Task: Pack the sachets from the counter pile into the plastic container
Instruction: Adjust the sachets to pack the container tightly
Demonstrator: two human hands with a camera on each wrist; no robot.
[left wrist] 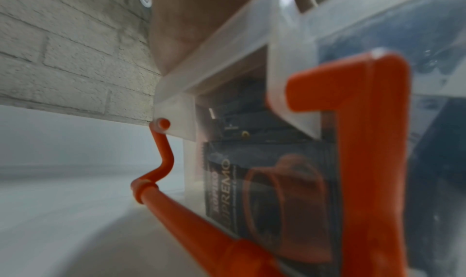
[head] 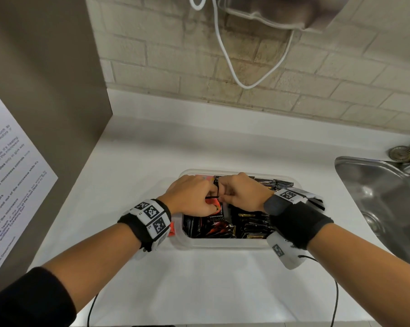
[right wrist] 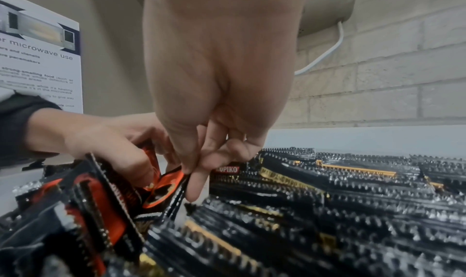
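While both hands meet over the left half of the plastic container [head: 225, 244], the left hand [head: 190, 197] curls its fingers round a black-and-orange sachet [right wrist: 163, 189] and the right hand [head: 241, 193] pinches the same sachet's edge between thumb and fingers [right wrist: 195, 185], the packet standing on edge among the others. Around it the container is packed with sachets [head: 253, 226]: orange-printed ones crowd the left end, black-and-gold ones lie in rows to the right. An orange clip handle [left wrist: 373, 142] hangs folded down at the container's left end wall. The container sits on a white counter [head: 140, 156], near a steel sink [head: 383, 199] on the right. A printed notice [head: 8, 166] covers the brown panel at the left, and a white cable [head: 225, 57] loops down the brick wall behind.
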